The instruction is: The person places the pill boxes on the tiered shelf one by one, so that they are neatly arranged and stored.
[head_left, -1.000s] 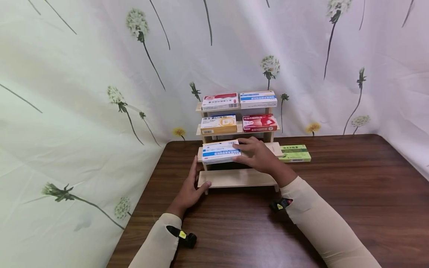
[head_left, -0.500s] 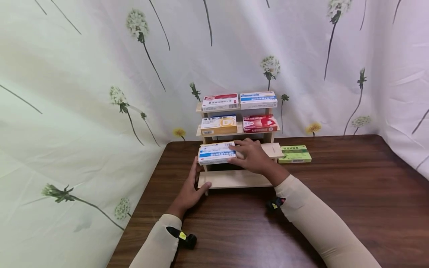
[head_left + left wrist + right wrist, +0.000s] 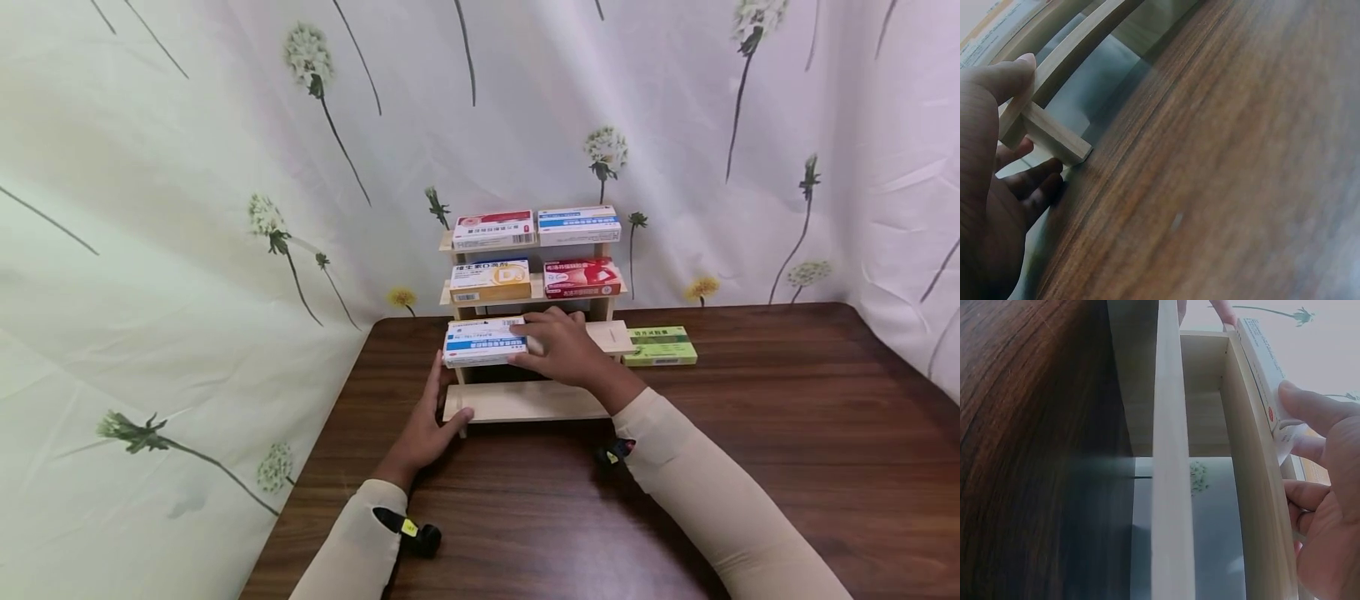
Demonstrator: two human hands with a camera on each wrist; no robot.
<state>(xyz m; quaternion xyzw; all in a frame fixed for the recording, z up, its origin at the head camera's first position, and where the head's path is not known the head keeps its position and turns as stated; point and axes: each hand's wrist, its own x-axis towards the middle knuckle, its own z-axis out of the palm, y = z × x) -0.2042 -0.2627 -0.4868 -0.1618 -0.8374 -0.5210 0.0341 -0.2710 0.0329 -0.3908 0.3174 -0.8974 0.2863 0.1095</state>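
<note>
A stepped wooden display rack (image 3: 536, 402) stands on the table. On the left of its second-lowest step lies a white and blue medicine box (image 3: 485, 342). My right hand (image 3: 566, 354) pinches this box by its right end, with the thumb on the near side, as the right wrist view also shows. My left hand (image 3: 422, 429) grips the rack's left end, its thumb on the lowest step. In the left wrist view, fingers (image 3: 1038, 181) of that hand curl beside the rack's leg (image 3: 1057, 134). The box's right end is partly hidden by my right hand.
Higher steps bear a red-and-white box (image 3: 493, 230), another blue-and-white box (image 3: 579, 226), a yellow vitamin D box (image 3: 490, 281) and a red box (image 3: 582, 277). A green box (image 3: 660, 346) lies on the table (image 3: 787, 433), right of the rack. A flowered curtain (image 3: 525, 100) hangs behind.
My right hand has slid the white and blue box slightly left and down onto the step, then nearly stopped. The left hand has stayed on the rack.
</note>
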